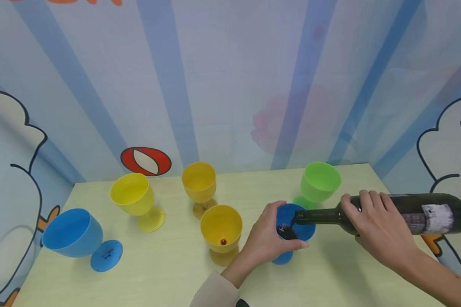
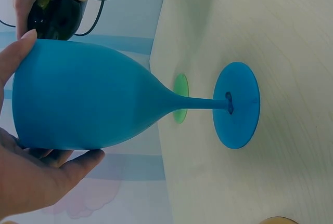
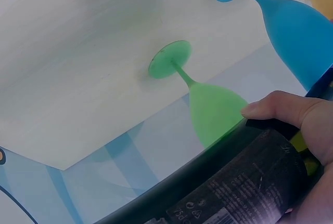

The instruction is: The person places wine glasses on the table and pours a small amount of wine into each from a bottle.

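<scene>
My left hand (image 1: 266,236) holds a blue wine goblet (image 1: 306,230) by its bowl, fingers on the far side and thumb on the near side. In the left wrist view the goblet's round foot (image 2: 244,125) is at the tabletop and a dark mark shows by the stem. My right hand (image 1: 384,234) grips a dark green wine bottle (image 1: 412,202) round its shoulder, tipped nearly level with the neck pointing left. The bottle's mouth is over the goblet's bowl, and dark liquid (image 1: 287,231) runs out and lies inside. A printed label (image 3: 242,182) shows on the bottle.
A green goblet (image 1: 320,183) stands just behind the blue one. Close to my left wrist is a yellow goblet (image 1: 220,228) with a reddish-brown drop inside. Further left stand two more yellow goblets (image 1: 132,196) (image 1: 199,183) and another blue goblet (image 1: 74,234). A printed backdrop (image 1: 230,85) rises behind the table.
</scene>
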The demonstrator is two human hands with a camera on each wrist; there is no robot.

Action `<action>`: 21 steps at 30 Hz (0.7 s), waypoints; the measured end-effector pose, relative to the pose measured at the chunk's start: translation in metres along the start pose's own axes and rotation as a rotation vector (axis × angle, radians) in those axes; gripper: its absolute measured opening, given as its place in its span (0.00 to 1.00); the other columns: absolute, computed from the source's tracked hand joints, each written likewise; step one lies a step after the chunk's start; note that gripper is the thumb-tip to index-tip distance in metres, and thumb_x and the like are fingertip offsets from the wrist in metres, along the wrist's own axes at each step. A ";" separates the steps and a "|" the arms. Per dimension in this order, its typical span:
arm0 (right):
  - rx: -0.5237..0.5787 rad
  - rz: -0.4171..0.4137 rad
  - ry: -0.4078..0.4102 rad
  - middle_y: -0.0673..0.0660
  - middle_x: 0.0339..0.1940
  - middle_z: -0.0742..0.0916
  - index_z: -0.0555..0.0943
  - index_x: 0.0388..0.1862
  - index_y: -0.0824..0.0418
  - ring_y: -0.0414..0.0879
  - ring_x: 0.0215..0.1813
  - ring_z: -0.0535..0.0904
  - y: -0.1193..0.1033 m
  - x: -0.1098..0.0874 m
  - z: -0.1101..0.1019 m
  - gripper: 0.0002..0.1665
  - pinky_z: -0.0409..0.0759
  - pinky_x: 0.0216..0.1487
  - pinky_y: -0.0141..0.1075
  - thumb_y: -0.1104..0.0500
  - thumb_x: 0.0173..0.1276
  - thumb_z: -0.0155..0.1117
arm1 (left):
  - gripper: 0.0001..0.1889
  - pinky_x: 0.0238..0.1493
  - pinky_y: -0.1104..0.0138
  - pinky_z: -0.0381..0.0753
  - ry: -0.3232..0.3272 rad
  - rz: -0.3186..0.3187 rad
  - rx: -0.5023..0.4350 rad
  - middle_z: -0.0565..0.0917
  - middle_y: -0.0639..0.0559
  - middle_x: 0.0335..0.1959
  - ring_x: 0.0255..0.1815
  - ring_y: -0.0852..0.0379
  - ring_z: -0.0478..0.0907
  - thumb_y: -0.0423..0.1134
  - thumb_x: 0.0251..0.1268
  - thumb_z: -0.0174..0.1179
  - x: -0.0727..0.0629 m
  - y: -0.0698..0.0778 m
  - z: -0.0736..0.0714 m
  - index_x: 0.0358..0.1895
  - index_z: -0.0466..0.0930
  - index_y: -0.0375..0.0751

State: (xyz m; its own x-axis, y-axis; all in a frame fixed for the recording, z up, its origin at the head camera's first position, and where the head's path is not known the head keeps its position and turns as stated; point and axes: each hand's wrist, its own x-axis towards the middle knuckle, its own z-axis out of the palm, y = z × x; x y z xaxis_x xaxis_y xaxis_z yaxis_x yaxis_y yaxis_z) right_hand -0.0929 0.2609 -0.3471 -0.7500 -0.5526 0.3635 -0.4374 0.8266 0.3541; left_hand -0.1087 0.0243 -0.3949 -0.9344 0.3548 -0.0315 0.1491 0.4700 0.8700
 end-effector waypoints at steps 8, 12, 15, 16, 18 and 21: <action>0.023 0.008 -0.001 0.73 0.32 0.74 0.64 0.42 0.66 0.67 0.35 0.72 0.000 -0.001 0.001 0.52 0.71 0.39 0.57 0.58 0.13 0.84 | 0.46 0.54 0.53 0.71 -0.001 -0.001 -0.004 0.64 0.54 0.64 0.60 0.51 0.66 0.55 0.40 0.71 0.000 0.000 0.000 0.66 0.57 0.53; 0.042 0.016 -0.002 0.73 0.32 0.74 0.64 0.43 0.66 0.67 0.36 0.73 0.000 -0.003 0.002 0.53 0.71 0.39 0.57 0.58 0.13 0.84 | 0.46 0.55 0.53 0.71 -0.002 0.003 -0.007 0.63 0.53 0.65 0.60 0.51 0.66 0.54 0.41 0.71 0.001 0.000 0.001 0.66 0.57 0.52; 0.059 0.021 -0.001 0.72 0.32 0.74 0.65 0.43 0.66 0.67 0.35 0.73 0.000 -0.003 0.003 0.53 0.71 0.39 0.57 0.58 0.13 0.83 | 0.46 0.54 0.53 0.71 -0.001 0.002 -0.011 0.63 0.53 0.65 0.60 0.51 0.65 0.55 0.41 0.71 0.001 -0.001 0.001 0.66 0.57 0.52; 0.064 0.024 -0.002 0.72 0.32 0.74 0.65 0.43 0.66 0.67 0.35 0.73 0.000 -0.003 0.004 0.53 0.71 0.39 0.57 0.58 0.12 0.83 | 0.46 0.54 0.53 0.71 -0.001 0.001 -0.011 0.64 0.53 0.65 0.60 0.51 0.66 0.55 0.41 0.71 0.000 0.000 0.001 0.66 0.57 0.52; 0.075 0.030 -0.002 0.72 0.31 0.74 0.65 0.43 0.65 0.67 0.35 0.73 -0.001 -0.003 0.005 0.52 0.71 0.39 0.57 0.59 0.13 0.83 | 0.46 0.54 0.53 0.71 0.000 -0.002 -0.010 0.64 0.54 0.64 0.60 0.51 0.66 0.55 0.41 0.71 0.000 0.000 0.001 0.66 0.57 0.53; 0.089 0.037 0.002 0.72 0.31 0.74 0.65 0.43 0.65 0.67 0.34 0.73 0.000 -0.004 0.006 0.51 0.71 0.38 0.57 0.60 0.13 0.82 | 0.46 0.52 0.53 0.72 0.001 -0.007 -0.006 0.64 0.54 0.64 0.59 0.51 0.67 0.55 0.40 0.71 0.000 0.001 0.001 0.66 0.57 0.53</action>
State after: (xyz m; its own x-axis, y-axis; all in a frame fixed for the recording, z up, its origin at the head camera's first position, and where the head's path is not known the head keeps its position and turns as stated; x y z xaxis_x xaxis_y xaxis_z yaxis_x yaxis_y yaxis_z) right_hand -0.0930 0.2635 -0.3537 -0.7654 -0.5220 0.3764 -0.4522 0.8524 0.2625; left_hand -0.1081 0.0252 -0.3945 -0.9358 0.3504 -0.0374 0.1403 0.4677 0.8727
